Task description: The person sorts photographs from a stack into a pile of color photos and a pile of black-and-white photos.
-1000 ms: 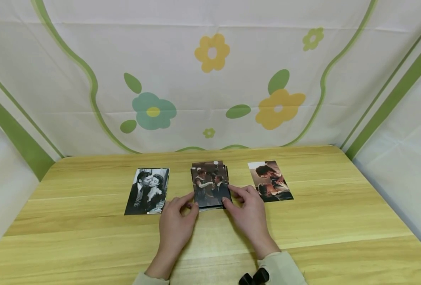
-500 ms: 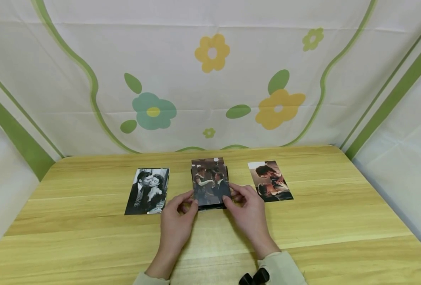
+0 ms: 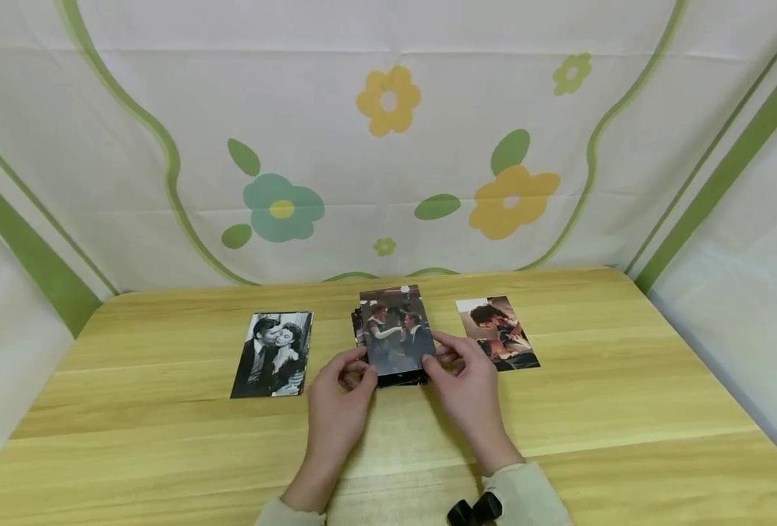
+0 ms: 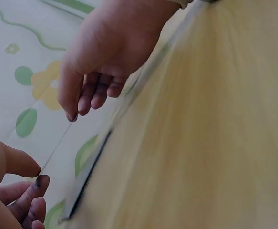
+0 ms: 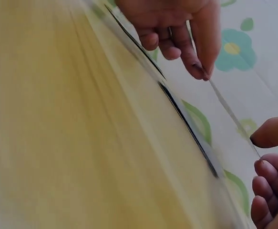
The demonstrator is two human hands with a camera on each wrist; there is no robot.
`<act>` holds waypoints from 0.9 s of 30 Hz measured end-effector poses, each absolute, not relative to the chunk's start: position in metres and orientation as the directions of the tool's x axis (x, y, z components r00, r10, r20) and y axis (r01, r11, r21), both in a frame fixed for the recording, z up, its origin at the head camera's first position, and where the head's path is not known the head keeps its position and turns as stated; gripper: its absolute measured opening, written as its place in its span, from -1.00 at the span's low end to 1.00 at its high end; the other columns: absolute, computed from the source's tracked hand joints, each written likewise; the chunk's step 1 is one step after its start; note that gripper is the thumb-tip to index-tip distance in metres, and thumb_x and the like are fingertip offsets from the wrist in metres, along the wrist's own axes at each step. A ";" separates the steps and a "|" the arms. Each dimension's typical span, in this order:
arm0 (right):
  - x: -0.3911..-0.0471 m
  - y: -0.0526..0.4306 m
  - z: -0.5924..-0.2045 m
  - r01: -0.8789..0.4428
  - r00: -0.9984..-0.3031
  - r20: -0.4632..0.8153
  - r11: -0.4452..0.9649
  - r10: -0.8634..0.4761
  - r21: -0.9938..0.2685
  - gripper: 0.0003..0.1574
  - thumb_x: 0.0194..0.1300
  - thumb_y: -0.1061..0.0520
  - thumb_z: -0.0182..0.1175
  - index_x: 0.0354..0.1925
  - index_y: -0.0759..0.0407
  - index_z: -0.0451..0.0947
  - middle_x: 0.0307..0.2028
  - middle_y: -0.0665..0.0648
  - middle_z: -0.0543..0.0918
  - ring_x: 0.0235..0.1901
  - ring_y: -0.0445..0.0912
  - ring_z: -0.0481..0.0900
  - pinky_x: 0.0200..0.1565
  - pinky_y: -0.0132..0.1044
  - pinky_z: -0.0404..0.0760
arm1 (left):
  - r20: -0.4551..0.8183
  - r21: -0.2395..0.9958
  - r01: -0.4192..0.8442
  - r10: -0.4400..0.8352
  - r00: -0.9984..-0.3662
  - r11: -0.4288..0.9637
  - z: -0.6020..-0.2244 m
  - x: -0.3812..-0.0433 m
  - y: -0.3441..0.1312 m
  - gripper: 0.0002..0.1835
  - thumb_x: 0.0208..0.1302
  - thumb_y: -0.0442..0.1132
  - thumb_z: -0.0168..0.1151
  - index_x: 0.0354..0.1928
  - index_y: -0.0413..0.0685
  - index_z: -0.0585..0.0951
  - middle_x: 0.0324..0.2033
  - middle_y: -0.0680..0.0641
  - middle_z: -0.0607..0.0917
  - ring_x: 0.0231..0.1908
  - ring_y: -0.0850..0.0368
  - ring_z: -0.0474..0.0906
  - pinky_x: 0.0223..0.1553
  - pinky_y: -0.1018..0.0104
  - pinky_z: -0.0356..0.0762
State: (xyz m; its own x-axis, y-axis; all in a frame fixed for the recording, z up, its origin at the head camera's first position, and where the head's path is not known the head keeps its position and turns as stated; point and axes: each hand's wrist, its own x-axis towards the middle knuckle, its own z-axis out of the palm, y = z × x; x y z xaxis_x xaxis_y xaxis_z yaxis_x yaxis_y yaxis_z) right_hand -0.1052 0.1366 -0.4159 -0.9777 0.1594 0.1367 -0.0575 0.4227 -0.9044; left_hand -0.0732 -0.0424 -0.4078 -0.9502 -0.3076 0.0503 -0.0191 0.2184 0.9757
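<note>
A colour photo card [image 3: 398, 329], showing a couple in formal dress, is lifted off a stack of cards [image 3: 357, 327] at the table's middle. My left hand [image 3: 338, 402] pinches its lower left edge between thumb and fingers. On the opposite edge, my right hand [image 3: 470, 387] pinches it the same way. Both wrist views show the card edge-on, with a gap above the stack [image 5: 189, 128]. Most of the stack is hidden under the raised card.
A black-and-white photo card [image 3: 273, 358] lies on the left, with edges of others beneath it. Another colour photo card [image 3: 500, 332] lies on the right, slightly turned. Behind the wooden table [image 3: 164, 438] hangs a flower-patterned cloth [image 3: 388, 168].
Both hands have raised the top card from the stack and moved it slightly to the right. The cards on either side have stayed in place.
</note>
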 end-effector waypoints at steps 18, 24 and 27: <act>-0.130 0.240 -0.405 0.141 -0.815 0.055 0.290 0.577 -0.947 -0.64 0.34 0.06 0.48 0.07 0.14 0.79 -0.39 -0.34 0.58 -0.25 -0.26 0.51 -0.29 -0.55 0.49 | 0.001 0.987 -0.021 -0.136 -0.991 0.161 -0.393 -0.101 0.088 -0.67 0.31 -0.34 0.46 0.10 -0.12 0.70 -0.35 0.12 0.72 -0.49 0.32 0.47 -0.46 0.38 0.47; -0.129 0.250 -0.408 0.190 -0.769 0.036 0.283 0.638 -0.940 -0.65 0.33 0.08 0.48 0.06 0.15 0.78 -0.40 -0.30 0.56 -0.29 -0.28 0.50 -0.34 -0.55 0.49 | 0.036 0.974 0.011 -0.108 -0.994 0.225 -0.394 -0.108 0.103 -0.71 0.33 -0.34 0.45 0.07 -0.11 0.71 -0.40 0.12 0.68 -0.43 0.33 0.46 -0.34 0.34 0.48; -0.131 0.246 -0.411 0.217 -0.766 0.051 0.332 0.641 -0.918 -0.66 0.32 0.08 0.47 0.04 0.14 0.80 -0.36 -0.22 0.62 -0.30 -0.29 0.53 -0.35 -0.54 0.50 | -0.002 0.965 -0.028 -0.099 -0.995 0.260 -0.398 -0.110 0.101 -0.70 0.36 -0.33 0.44 0.11 -0.11 0.71 -0.38 0.10 0.69 -0.38 0.28 0.49 -0.30 0.31 0.50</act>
State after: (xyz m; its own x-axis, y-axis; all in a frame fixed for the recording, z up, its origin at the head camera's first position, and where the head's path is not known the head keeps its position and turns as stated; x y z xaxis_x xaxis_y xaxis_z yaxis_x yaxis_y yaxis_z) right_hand -0.1309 0.2459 -0.4113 -0.7656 0.6413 0.0509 0.2167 0.3315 -0.9182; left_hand -0.1100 0.1012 -0.3978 -0.9951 -0.0992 -0.0023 -0.0281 0.2595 0.9653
